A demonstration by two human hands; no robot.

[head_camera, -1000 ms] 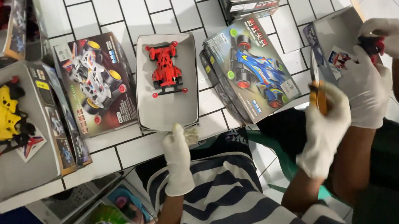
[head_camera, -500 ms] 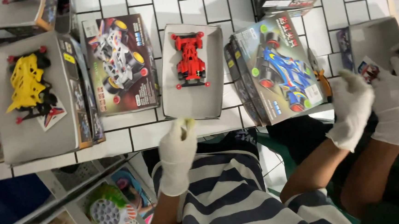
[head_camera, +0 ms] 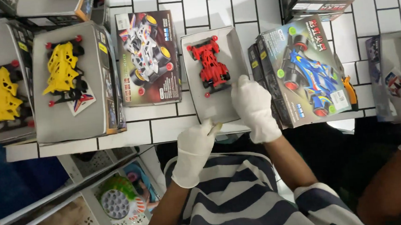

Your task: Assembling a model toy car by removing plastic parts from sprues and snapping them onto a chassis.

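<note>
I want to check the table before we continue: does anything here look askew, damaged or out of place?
Nothing looks damaged or spilled. The red toy car chassis lies slightly tilted in its open grey cardboard tray, which both white-gloved hands touch: left hand at the near edge, right hand at the right side. The blue-car picture box sits askew.

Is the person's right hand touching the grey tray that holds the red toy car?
Touching. In the head view the right hand lies flat on the grey tray, just below the red toy car.

Right hand (head_camera: pixel 254 105) moved onto the tray (head_camera: pixel 219 107) (gloved).
</note>
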